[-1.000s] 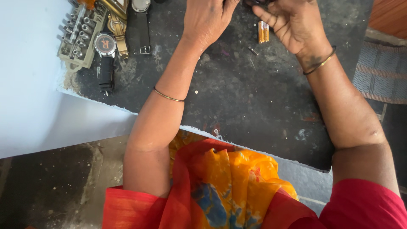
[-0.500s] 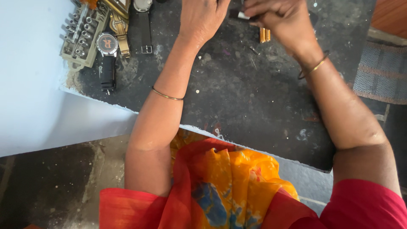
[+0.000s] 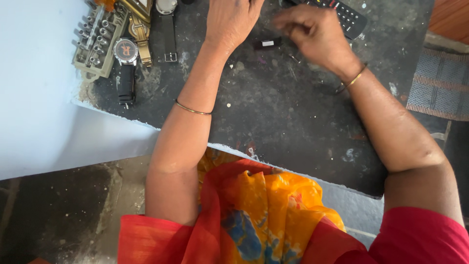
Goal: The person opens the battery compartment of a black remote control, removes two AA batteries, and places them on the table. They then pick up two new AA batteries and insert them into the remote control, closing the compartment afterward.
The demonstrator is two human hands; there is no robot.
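Dark, paint-flecked worktop (image 3: 273, 122) fills the middle of the frame; pale blue-white surface (image 3: 34, 112) at left, grey floor at lower left, striped mat (image 3: 439, 83) at right edge.

Containers: one olive-grey bit holder (image 3: 97, 41) at upper left, lying flat, its slots filled with metal sockets/bits standing in rows. Just right of it, a wristwatch with orange-marked dial (image 3: 126, 51) on a black strap, a gold-tone metal watch band (image 3: 139, 29) beside that, then another watch on a black strap (image 3: 168, 29) running to the top edge. All three lie close together, touching or nearly so.

Left hand (image 3: 232, 19) at top centre, back of hand up, fingers cut off by the top edge, so how far it is open and whether it has anything in it cannot be told. Thin gold bangle (image 3: 193, 110) mid-forearm.

Right hand (image 3: 312, 34) at upper right of centre, motion-blurred, fingers loosely curled and pointing left, hovering low over the worktop. Cannot tell whether it has hold of anything. Bangle on that wrist too.

Small dark block-shaped part (image 3: 267, 43) lies on the worktop between the two hands, just left of the right fingertips; contact not resolvable. Black remote control (image 3: 344, 14) with button rows lies at the top edge, partly behind the right hand.

Bottom of frame: red sleeves, orange-yellow patterned cloth (image 3: 264, 205) in the lap.
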